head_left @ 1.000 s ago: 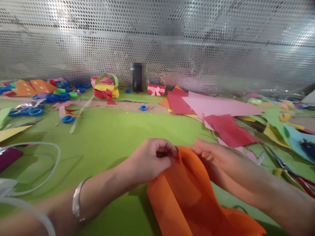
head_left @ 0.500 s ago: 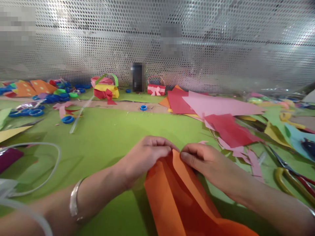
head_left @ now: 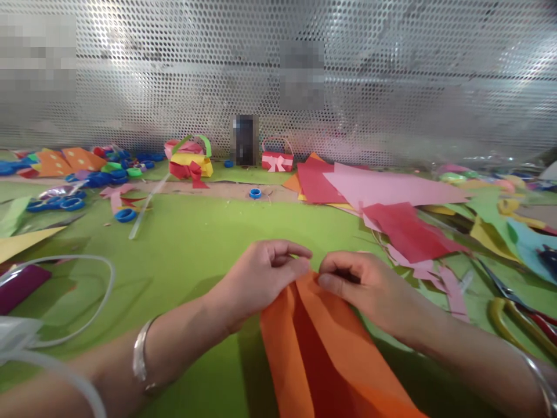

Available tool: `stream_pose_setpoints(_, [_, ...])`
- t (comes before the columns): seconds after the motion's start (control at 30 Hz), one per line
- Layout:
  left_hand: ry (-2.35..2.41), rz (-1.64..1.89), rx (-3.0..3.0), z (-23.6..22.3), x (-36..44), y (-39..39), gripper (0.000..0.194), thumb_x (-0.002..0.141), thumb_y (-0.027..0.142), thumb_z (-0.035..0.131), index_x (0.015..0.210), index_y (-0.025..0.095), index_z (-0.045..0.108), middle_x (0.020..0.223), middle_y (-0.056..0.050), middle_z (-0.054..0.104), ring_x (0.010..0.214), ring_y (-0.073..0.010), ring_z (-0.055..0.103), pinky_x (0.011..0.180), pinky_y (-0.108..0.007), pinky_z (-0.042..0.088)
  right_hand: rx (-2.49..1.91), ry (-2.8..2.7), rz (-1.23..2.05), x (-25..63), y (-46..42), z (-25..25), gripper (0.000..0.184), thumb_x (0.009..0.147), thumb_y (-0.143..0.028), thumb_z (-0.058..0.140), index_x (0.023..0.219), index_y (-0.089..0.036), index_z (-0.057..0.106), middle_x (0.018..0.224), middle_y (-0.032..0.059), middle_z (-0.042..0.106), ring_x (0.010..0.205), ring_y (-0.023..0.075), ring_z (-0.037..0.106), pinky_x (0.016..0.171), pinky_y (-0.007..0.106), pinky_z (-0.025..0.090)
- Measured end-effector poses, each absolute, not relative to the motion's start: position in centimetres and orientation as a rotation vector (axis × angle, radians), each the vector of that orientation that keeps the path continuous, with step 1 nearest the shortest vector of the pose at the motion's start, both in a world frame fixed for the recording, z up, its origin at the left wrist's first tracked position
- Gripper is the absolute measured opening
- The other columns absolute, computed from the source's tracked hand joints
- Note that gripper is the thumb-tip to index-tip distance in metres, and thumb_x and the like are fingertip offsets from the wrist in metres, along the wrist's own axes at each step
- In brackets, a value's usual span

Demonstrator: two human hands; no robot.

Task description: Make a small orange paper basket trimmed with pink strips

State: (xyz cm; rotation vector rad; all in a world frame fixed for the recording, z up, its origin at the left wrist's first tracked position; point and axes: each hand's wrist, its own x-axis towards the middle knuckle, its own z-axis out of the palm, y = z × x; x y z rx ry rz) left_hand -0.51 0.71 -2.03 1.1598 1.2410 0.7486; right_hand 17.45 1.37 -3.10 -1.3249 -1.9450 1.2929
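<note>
A folded sheet of orange paper (head_left: 331, 354) lies on the green table cover (head_left: 187, 249) right in front of me, its far tip pointing away and a darker crease running down its middle. My left hand (head_left: 265, 278) pinches the left side of that tip between thumb and fingers. My right hand (head_left: 365, 284) pinches the right side of the same tip, thumb almost touching the left hand's thumb. A metal bangle sits on each wrist.
Loose pink, red and orange sheets (head_left: 383, 197) pile up at the right, with scissors (head_left: 517, 313) beside them. Small paper baskets (head_left: 191, 159) stand at the back by a perforated metal wall. Blue rings (head_left: 124, 215) lie far left; a white cable (head_left: 87, 290) loops near left.
The paper has been folded narrower, its two side flaps brought in to the middle. Both hands have closed together on its far tip and pressed it lower toward the table.
</note>
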Motion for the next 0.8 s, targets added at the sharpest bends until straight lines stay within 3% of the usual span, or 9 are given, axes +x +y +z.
stream_pose_setpoints(0.1, [1.314, 0.938, 1.187, -2.0, -0.9, 0.9, 0.038, 0.086, 0.048, 0.054, 0.106, 0.017, 0.059, 0.103, -0.007, 0.066, 0.097, -0.0205, 0.060, 0.081, -0.030, 0.044, -1.389, -1.633, 1.256, 17.5, 2.2, -3.6, 0.027, 0.079, -0.043, 0.058, 0.064, -0.020, 0.056, 0.061, -0.0030, 0.051, 0.059, 0.0120, 0.045, 0.053, 0.025, 0.036])
stream_pose_setpoints(0.2, [1.430, 0.991, 1.195, -1.9, -1.2, 0.9, 0.065, 0.079, 0.062, 0.058, 0.124, 0.016, 0.045, 0.126, -0.015, 0.054, 0.114, -0.0269, 0.052, 0.091, -0.036, 0.042, -1.412, -1.498, 1.193, 17.5, 2.4, -3.8, 0.028, 0.077, -0.045, 0.060, 0.066, -0.020, 0.059, 0.064, -0.0018, 0.055, 0.060, 0.0121, 0.047, 0.054, 0.025, 0.038])
stream_pose_setpoints(0.33, [1.548, 0.858, 1.318, -2.2, -1.3, 0.8, 0.098, 0.059, 0.058, 0.077, 0.136, 0.017, 0.033, 0.130, -0.019, 0.047, 0.117, -0.0343, 0.048, 0.091, -0.041, 0.042, -1.382, -1.566, 1.151, 17.4, 1.6, -3.5, 0.027, 0.079, -0.045, 0.061, 0.068, -0.020, 0.063, 0.065, -0.0003, 0.057, 0.062, 0.0134, 0.050, 0.054, 0.025, 0.039])
stream_pose_setpoints(0.4, [1.561, 0.844, 1.373, -2.4, -1.3, 0.7, 0.096, 0.057, 0.043, 0.079, 0.137, 0.019, 0.032, 0.126, -0.017, 0.049, 0.109, -0.0327, 0.054, 0.084, -0.040, 0.045, -1.357, -1.624, 1.129, 17.5, 1.2, -3.3, 0.027, 0.079, -0.045, 0.061, 0.067, -0.020, 0.063, 0.063, -0.0004, 0.056, 0.061, 0.0138, 0.049, 0.052, 0.025, 0.039])
stream_pose_setpoints(0.5, [1.512, 0.884, 1.324, -2.3, -1.2, 0.6, 0.081, 0.061, 0.024, 0.068, 0.134, 0.019, 0.034, 0.122, -0.015, 0.050, 0.099, -0.0270, 0.057, 0.071, -0.033, 0.048, -1.328, -1.619, 1.128, 17.7, 1.5, -3.1, 0.024, 0.075, -0.044, 0.063, 0.070, -0.020, 0.064, 0.066, 0.0004, 0.059, 0.062, 0.0147, 0.052, 0.053, 0.026, 0.040])
stream_pose_setpoints(0.67, [1.516, 0.993, 1.157, -1.7, -1.1, 0.8, 0.054, 0.060, 0.009, 0.053, 0.112, 0.019, 0.045, 0.117, -0.011, 0.054, 0.095, -0.0206, 0.057, 0.063, -0.025, 0.047, -1.315, -1.447, 1.209, 18.4, 3.1, -3.7, 0.018, 0.067, -0.034, 0.066, 0.075, -0.020, 0.058, 0.067, -0.0014, 0.058, 0.063, 0.0140, 0.053, 0.056, 0.025, 0.040])
stream_pose_setpoints(0.8, [1.493, 0.906, 1.140, -1.7, -1.3, 1.1, 0.030, 0.058, 0.006, 0.046, 0.085, 0.019, 0.052, 0.085, -0.003, 0.061, 0.075, -0.0166, 0.059, 0.059, -0.025, 0.044, -1.317, -1.398, 1.222, 18.8, 3.5, -4.1, 0.013, 0.065, -0.028, 0.061, 0.069, -0.020, 0.052, 0.059, -0.0055, 0.049, 0.056, 0.0108, 0.044, 0.052, 0.024, 0.032])
